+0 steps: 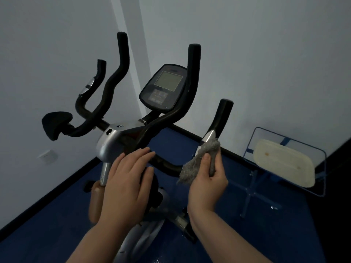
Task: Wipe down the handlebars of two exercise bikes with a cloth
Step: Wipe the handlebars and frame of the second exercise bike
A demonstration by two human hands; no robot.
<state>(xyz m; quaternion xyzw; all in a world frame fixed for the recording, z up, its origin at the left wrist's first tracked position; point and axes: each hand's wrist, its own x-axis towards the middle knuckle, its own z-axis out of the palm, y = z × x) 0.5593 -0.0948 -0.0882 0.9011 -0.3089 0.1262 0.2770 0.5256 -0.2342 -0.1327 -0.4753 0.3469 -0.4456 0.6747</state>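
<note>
Your right hand (206, 182) pinches the gray cloth (201, 161) around the handlebar (167, 165)'s 3 o'clock grip. Your left hand (126, 179) rests flat, fingers together, at 9 o'clock of it.

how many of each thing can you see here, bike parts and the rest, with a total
upright handlebar grips: 4
console screen: 1
elbow pad: 1
grey cloth: 1
hands, left and right: 2
blue rack: 1
white tray: 1
wall socket: 1
total: 12
</note>
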